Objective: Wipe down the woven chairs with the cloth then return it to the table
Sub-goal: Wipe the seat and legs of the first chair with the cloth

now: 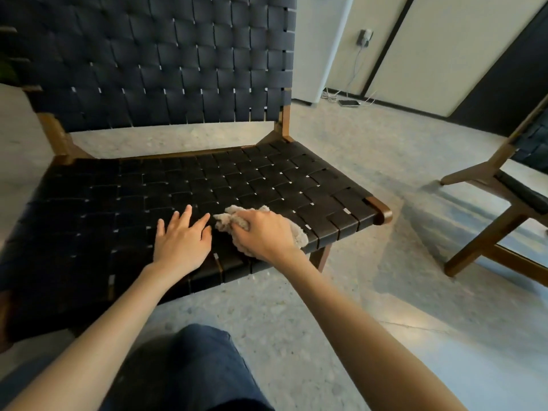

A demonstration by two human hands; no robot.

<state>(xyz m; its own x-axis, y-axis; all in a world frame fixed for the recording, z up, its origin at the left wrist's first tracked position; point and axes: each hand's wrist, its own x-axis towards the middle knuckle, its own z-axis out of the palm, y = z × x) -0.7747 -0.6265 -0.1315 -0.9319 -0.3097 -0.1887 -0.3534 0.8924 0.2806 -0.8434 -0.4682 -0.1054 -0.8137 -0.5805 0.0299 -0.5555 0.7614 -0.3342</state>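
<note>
Gripping the cloth [234, 216]: bunched in the right hand [264, 232], fingers [241, 226] curled round the wad and pressing it onto the weave.
Cloth position: near right part of the seat [252, 179], just inside the front edge, touching the straps.
Cloth handling: likely light, soft and limp; crumples to any shape and cannot break. Best taken by gathering the middle into the palm, to keep loose corners from dragging or catching in the gaps of the weave.
Left hand [182, 237]: flat on the seat just left of the cloth, fingers straight and spread, holding nothing, seemingly bracing.
Woven chair [163, 60]: dark straps on a brown wooden frame [384, 213]; likely to give a little under pressure, so calling for moderate force only.
Second chair [504, 185]: far right, well apart, only partly in view.
Counter: not in view.
</note>
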